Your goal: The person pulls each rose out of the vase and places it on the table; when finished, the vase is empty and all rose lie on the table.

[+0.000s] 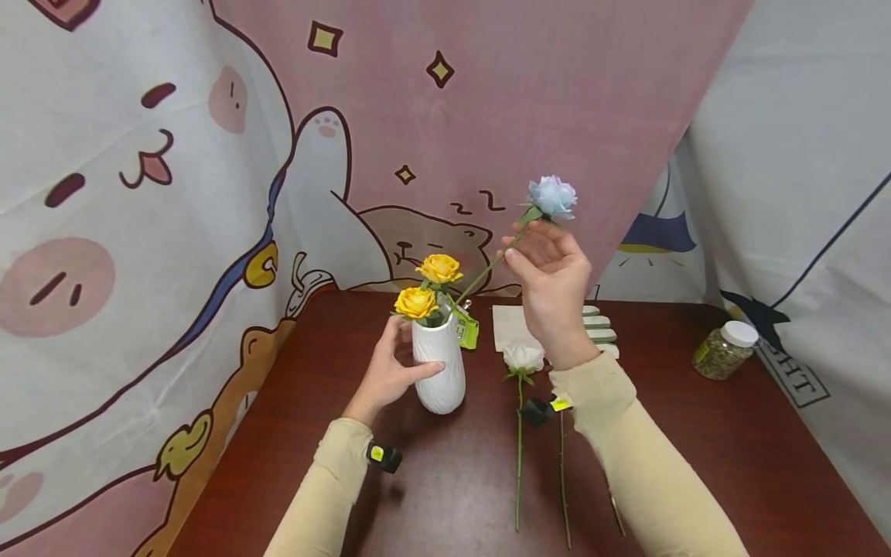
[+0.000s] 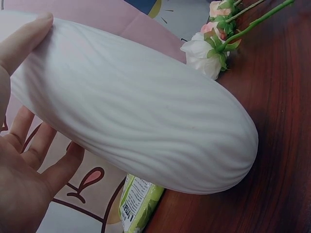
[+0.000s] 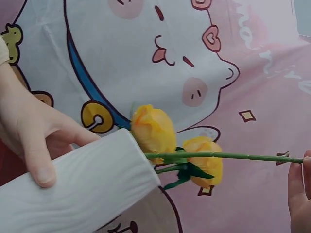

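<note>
My left hand (image 1: pixel 393 367) grips a white, wave-textured vase (image 1: pixel 442 379) near its upper part, thumb across the front. Out of its mouth rise two yellow roses, one higher (image 1: pixel 440 268) and one lower (image 1: pixel 416 302). My right hand (image 1: pixel 554 286) pinches the stem of a pale blue rose (image 1: pixel 553 197) just under the bloom. That green stem (image 3: pixel 223 156) slants down to the vase, and its lower end disappears at the rim. In the left wrist view the vase (image 2: pixel 146 107) leans within the left hand (image 2: pixel 29 170), its base near the table.
A white rose (image 1: pixel 524 358) lies on the dark red table beside more stems, partly under my right forearm. Pinkish roses (image 2: pixel 221 9) show in the left wrist view. Behind the vase is a green packet (image 1: pixel 468 331). A lidded jar (image 1: pixel 724 352) stands at the right.
</note>
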The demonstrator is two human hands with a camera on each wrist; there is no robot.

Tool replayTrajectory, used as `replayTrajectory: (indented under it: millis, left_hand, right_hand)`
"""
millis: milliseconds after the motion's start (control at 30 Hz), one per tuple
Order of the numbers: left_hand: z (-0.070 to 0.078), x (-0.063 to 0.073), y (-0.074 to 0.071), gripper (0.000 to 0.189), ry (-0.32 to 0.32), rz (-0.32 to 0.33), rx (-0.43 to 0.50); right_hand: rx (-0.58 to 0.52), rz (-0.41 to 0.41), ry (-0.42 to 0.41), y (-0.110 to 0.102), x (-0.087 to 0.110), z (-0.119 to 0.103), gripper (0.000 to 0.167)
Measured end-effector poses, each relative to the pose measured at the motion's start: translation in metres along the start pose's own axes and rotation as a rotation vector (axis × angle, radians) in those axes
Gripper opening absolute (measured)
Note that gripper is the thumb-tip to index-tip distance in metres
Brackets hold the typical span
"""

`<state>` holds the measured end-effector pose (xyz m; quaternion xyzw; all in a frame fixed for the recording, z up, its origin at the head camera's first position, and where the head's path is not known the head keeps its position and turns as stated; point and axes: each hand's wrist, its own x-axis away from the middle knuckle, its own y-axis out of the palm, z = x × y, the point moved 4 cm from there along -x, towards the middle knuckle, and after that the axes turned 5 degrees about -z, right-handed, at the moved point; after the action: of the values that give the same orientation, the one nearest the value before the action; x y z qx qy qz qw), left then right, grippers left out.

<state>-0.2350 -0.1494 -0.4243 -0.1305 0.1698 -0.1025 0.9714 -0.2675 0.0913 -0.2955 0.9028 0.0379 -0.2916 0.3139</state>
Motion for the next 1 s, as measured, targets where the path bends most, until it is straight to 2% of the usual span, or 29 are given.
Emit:
replayTrajectory:
  millis: [267,500,733,1000]
  left_hand:
    - [0.0,0.0,0.001,0.08,0.001,0.005,-0.01]
    - [0.0,0.0,0.001,0.079,-0.004,0.009,-0.001]
    - [0.0,0.0,0.0,0.078,0.003,0.009,-0.002]
    - [0.0,0.0,0.001,0.079,0.011,0.011,-0.007]
  right_hand:
    - [-0.09,0.096,-0.057,-0.016,-0.012,-0.016,0.041]
    - [-0.135,0.157,-0.071,-0.034,-0.018,-0.028,0.042]
    - [-0.176,0.201,-0.058,-0.047,-0.022,-0.04,0.041]
    - [-0.203,0.23,-0.012,-0.066,-0.019,-0.043,0.043]
